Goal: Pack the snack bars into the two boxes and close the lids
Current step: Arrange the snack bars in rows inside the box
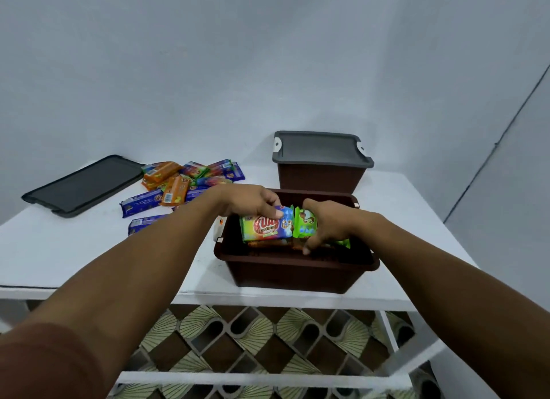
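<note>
Packets held by left hand and right hand show only partly.

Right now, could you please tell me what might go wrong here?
Held upright in the open brown plastic box, the green-and-blue snack pack in the left hand and green pack in the right hand may stop it closing. The dark grey plastic lid lies near the white table's edge and could be knocked off.

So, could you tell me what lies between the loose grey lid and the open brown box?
The head view shows a heap of orange and purple snack bars there.
</note>
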